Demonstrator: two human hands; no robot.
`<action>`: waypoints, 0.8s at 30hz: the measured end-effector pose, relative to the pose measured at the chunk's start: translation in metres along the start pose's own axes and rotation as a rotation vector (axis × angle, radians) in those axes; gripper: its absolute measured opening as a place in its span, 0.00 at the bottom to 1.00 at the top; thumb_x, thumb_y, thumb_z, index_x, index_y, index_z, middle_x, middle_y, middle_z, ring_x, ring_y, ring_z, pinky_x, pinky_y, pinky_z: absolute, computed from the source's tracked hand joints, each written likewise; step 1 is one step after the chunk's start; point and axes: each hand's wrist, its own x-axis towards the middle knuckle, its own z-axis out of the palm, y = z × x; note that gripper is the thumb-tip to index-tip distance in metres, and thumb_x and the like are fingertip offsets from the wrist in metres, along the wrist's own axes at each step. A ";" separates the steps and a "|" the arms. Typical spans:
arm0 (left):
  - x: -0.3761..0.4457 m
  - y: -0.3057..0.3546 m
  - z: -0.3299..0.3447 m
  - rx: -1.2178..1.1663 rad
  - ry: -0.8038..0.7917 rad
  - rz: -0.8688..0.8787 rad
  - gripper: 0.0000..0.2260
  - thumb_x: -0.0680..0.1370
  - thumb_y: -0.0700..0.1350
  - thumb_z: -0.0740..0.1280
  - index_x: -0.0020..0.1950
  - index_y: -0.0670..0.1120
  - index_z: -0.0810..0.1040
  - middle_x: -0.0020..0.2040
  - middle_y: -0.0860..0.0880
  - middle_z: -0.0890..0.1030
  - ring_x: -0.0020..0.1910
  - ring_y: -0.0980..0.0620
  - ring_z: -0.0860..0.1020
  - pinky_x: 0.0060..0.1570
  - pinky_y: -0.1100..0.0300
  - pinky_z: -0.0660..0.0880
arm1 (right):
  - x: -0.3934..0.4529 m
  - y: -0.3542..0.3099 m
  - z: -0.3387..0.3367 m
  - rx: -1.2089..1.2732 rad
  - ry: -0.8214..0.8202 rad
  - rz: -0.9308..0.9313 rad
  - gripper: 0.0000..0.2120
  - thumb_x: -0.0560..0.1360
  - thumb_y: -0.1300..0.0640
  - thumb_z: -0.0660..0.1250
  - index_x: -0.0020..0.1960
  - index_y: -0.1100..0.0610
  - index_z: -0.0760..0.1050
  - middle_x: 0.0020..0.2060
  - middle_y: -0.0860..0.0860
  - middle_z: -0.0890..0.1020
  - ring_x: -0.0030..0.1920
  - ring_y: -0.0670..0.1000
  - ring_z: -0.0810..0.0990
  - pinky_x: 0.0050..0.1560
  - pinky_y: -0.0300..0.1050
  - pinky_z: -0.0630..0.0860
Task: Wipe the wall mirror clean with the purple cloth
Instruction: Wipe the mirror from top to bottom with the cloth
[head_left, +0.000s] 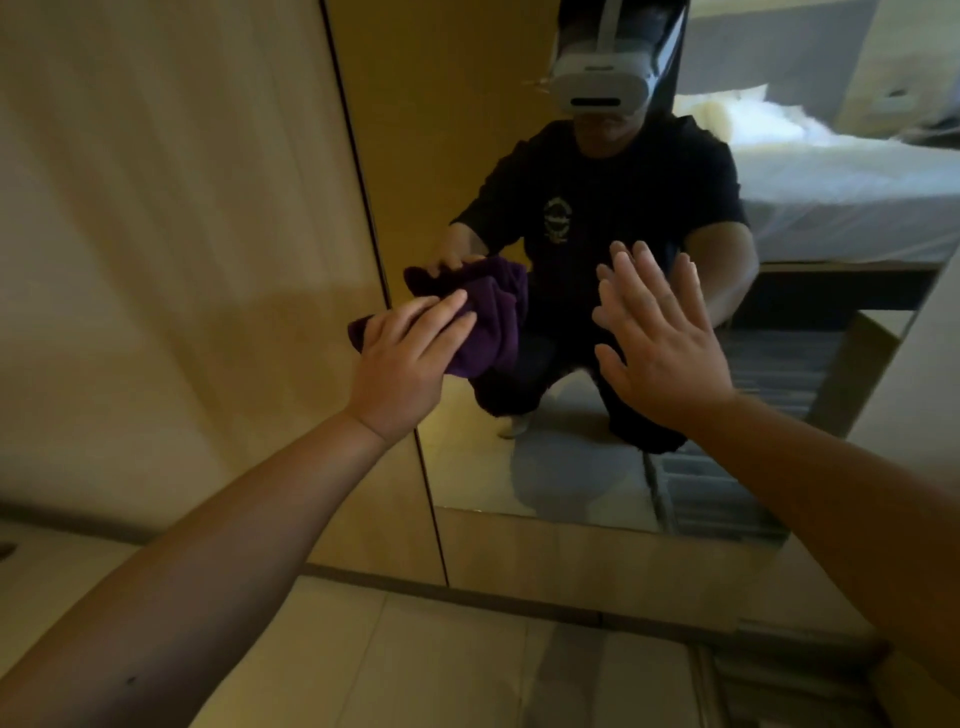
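The purple cloth (488, 322) is seen left of the frame's centre, bunched into a loose wad and pressed against the wall mirror (467, 467) close to the mirror's left edge, where a dark seam divides the glass from the wooden wall panel (171, 234). The cloth is held under the left hand (405, 364), whose fingers (441, 317) are laid nearly flat and close together over the wad, pinning it to the glass rather than gripping it tightly. The right hand (660, 343), right of centre, is empty, its fingers spread wide; it appears to be braced against the glass, though actual contact cannot be confirmed. The wiping step is judged to be in hand, and how much of the glass is already clean cannot be told. For this step to be done well, even pressure should be kept through the flat fingers, the cloth should be opened out so that more of it meets the glass, and overlapping strokes should be carried from the left edge across. Any prints left by the bracing palm would need to be wiped last. A bed (841, 182) is reflected at the upper right
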 end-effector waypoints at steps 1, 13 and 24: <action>0.001 -0.007 0.001 0.000 0.009 -0.001 0.16 0.80 0.35 0.60 0.66 0.43 0.77 0.69 0.45 0.75 0.64 0.41 0.73 0.56 0.46 0.68 | 0.000 -0.004 0.006 -0.019 -0.007 -0.004 0.30 0.81 0.48 0.53 0.78 0.63 0.58 0.79 0.61 0.53 0.80 0.61 0.47 0.76 0.69 0.47; -0.002 -0.017 0.093 0.009 0.268 0.197 0.15 0.84 0.41 0.60 0.70 0.46 0.75 0.71 0.45 0.74 0.72 0.44 0.70 0.67 0.44 0.68 | 0.004 -0.007 0.057 -0.135 0.334 -0.003 0.29 0.78 0.54 0.64 0.77 0.62 0.64 0.76 0.62 0.62 0.78 0.61 0.55 0.73 0.69 0.54; -0.214 0.036 0.182 0.023 -0.259 0.478 0.18 0.85 0.43 0.52 0.73 0.52 0.70 0.75 0.54 0.68 0.74 0.50 0.66 0.76 0.48 0.53 | 0.003 -0.003 0.065 -0.181 0.414 -0.048 0.32 0.76 0.53 0.65 0.77 0.65 0.62 0.74 0.65 0.65 0.75 0.63 0.60 0.71 0.71 0.55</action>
